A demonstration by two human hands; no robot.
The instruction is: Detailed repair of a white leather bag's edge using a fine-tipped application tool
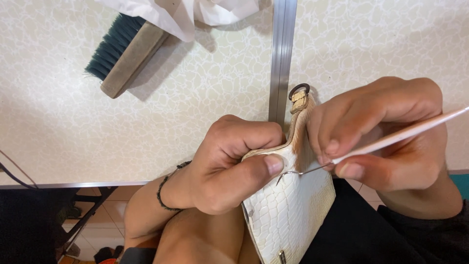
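My white tool handle (pixel 415 129) runs off the right edge. My left hand (pixel 229 166) hides part of the white bag (pixel 288 210), whose bottom is cropped.

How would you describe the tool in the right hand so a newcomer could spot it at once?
Start at the pale patterned table, then drop to the white scaled leather piece held at its near edge. The right hand pinches a slim white-handled awl against it. Unlike the wooden brush farther back, it ends in a thin hooked metal tip.
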